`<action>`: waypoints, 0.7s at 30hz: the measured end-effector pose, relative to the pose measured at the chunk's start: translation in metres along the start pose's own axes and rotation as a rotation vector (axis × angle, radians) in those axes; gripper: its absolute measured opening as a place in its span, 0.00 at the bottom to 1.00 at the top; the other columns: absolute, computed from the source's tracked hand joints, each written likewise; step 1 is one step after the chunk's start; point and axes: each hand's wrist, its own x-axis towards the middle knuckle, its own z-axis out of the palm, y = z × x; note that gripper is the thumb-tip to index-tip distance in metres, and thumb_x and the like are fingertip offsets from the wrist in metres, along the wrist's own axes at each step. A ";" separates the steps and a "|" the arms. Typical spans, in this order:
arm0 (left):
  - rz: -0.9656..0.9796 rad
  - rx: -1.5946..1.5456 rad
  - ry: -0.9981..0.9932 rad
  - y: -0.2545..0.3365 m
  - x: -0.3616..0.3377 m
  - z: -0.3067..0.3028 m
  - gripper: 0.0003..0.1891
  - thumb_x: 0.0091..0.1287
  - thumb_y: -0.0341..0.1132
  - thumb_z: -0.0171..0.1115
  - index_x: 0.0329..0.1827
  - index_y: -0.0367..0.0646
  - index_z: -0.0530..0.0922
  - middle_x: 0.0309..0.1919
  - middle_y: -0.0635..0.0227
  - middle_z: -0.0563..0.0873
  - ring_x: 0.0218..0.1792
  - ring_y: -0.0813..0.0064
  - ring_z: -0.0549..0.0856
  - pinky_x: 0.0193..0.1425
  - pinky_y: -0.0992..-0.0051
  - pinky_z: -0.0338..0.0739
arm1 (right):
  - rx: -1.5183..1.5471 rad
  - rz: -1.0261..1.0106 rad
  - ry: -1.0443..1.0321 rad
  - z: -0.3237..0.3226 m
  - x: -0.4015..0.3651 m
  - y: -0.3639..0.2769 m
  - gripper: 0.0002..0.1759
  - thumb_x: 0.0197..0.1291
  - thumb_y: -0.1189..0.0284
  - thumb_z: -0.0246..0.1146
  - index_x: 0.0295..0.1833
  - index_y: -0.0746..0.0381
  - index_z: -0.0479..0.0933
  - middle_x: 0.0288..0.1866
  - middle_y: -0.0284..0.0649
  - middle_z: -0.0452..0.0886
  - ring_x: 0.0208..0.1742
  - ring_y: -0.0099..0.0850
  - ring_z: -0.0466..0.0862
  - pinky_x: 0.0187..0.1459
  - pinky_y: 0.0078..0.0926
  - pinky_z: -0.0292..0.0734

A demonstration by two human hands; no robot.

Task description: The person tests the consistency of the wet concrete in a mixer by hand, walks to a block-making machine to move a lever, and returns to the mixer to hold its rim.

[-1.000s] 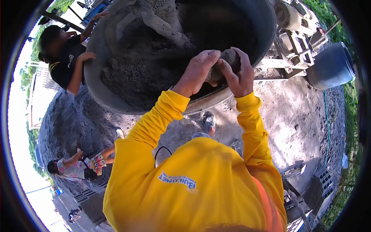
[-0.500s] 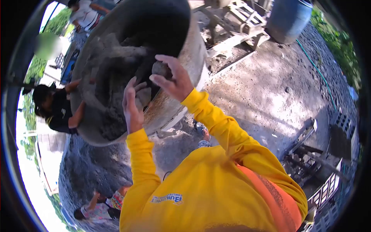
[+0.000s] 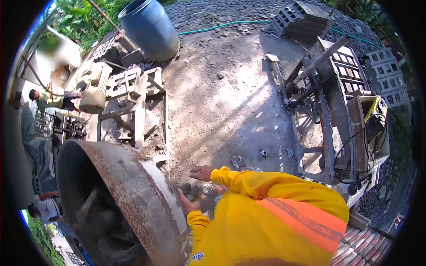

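Head view: the person's left hand (image 3: 190, 205), just below the middle of the frame, is curled around dark grey lumps (image 3: 192, 192), which sit by the palm and fingers; their exact number is hard to make out. The right hand (image 3: 201, 173) is slightly higher, its fingers stretched toward the left of the frame; it looks open, with nothing visible in its grip, and it appears above the lumps and apart from them. Both arms wear a yellow long-sleeved shirt (image 3: 266, 226), which fills the lower centre and carries an orange band (image 3: 306, 224).

Just left of the left hand, a rust-stained mixer drum (image 3: 128, 186) takes up the lower left, tilted, its wide mouth facing left and grey material (image 3: 100, 217) showing in the shadow inside. Above it at centre left stands a dusty frame (image 3: 141, 104). A blue barrel (image 3: 155, 33) is at the upper left, with a green hose (image 3: 226, 26) running along the gravel to its right. Stacked hollow blocks (image 3: 301, 20) lie at the upper right, and a metal-framed machine (image 3: 326, 102) with a black cable (image 3: 364, 133) occupies the right side. At the left edge are two other people, one in a pale green top (image 3: 53, 98), the other in a white top (image 3: 48, 208) lower down.
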 end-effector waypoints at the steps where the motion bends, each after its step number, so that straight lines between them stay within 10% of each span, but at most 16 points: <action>1: -0.017 0.044 0.052 0.000 0.009 -0.005 0.24 0.69 0.58 0.65 0.59 0.53 0.80 0.52 0.65 0.84 0.54 0.59 0.80 0.62 0.52 0.77 | -0.037 0.185 -0.042 -0.028 -0.008 0.033 0.35 0.67 0.43 0.56 0.62 0.61 0.81 0.60 0.56 0.83 0.62 0.53 0.81 0.65 0.44 0.73; 5: -0.140 0.274 0.571 0.014 0.089 -0.003 0.30 0.61 0.70 0.65 0.56 0.58 0.79 0.50 0.70 0.81 0.49 0.60 0.79 0.51 0.45 0.76 | -0.482 0.491 0.229 -0.122 -0.087 0.174 0.22 0.67 0.52 0.58 0.54 0.54 0.85 0.52 0.46 0.87 0.57 0.49 0.85 0.56 0.47 0.81; 7: 0.009 0.363 0.382 -0.005 0.184 0.024 0.28 0.64 0.69 0.63 0.53 0.57 0.77 0.47 0.69 0.79 0.46 0.61 0.78 0.47 0.47 0.78 | -0.707 0.605 0.351 -0.157 -0.140 0.228 0.17 0.68 0.58 0.57 0.52 0.54 0.84 0.49 0.47 0.87 0.53 0.46 0.87 0.50 0.47 0.83; 8: 0.097 0.443 0.485 -0.036 0.146 0.136 0.25 0.67 0.66 0.61 0.51 0.57 0.78 0.46 0.69 0.79 0.46 0.62 0.78 0.46 0.50 0.78 | -0.729 0.638 0.404 -0.173 -0.163 0.233 0.16 0.68 0.59 0.58 0.52 0.54 0.83 0.49 0.47 0.87 0.52 0.46 0.87 0.49 0.47 0.83; 10: 0.093 0.535 -0.204 -0.097 0.046 0.347 0.30 0.69 0.61 0.62 0.71 0.65 0.66 0.63 0.68 0.72 0.58 0.56 0.76 0.57 0.51 0.80 | -0.770 0.697 0.494 -0.191 -0.203 0.219 0.14 0.66 0.61 0.59 0.51 0.54 0.82 0.48 0.48 0.87 0.50 0.46 0.88 0.48 0.46 0.83; 13: 0.049 0.540 -1.213 -0.164 -0.153 0.580 0.53 0.66 0.67 0.64 0.83 0.49 0.46 0.77 0.49 0.62 0.73 0.49 0.68 0.68 0.35 0.70 | 0.651 0.903 0.773 -0.207 -0.208 0.186 0.17 0.61 0.59 0.63 0.52 0.55 0.82 0.47 0.47 0.87 0.46 0.45 0.88 0.47 0.46 0.83; 14: 0.157 0.516 -1.393 -0.173 -0.213 0.616 0.53 0.68 0.67 0.61 0.84 0.49 0.44 0.77 0.42 0.63 0.74 0.37 0.66 0.68 0.40 0.73 | 0.438 0.804 0.775 -0.208 -0.208 0.187 0.19 0.64 0.57 0.61 0.52 0.58 0.81 0.44 0.47 0.87 0.40 0.44 0.88 0.43 0.44 0.84; 18: 0.739 0.402 -1.561 -0.192 -0.303 0.655 0.42 0.72 0.46 0.67 0.80 0.41 0.53 0.63 0.44 0.81 0.62 0.53 0.83 0.61 0.63 0.81 | -0.088 0.428 0.760 -0.194 -0.207 0.231 0.23 0.70 0.54 0.58 0.50 0.66 0.78 0.37 0.48 0.88 0.28 0.39 0.88 0.34 0.38 0.86; 21: 1.006 0.583 -1.555 -0.174 -0.242 0.579 0.32 0.72 0.39 0.64 0.77 0.44 0.64 0.55 0.46 0.85 0.50 0.60 0.90 0.49 0.67 0.87 | -0.162 0.311 0.655 -0.182 -0.208 0.270 0.23 0.69 0.55 0.60 0.48 0.67 0.79 0.36 0.48 0.88 0.29 0.38 0.89 0.32 0.36 0.86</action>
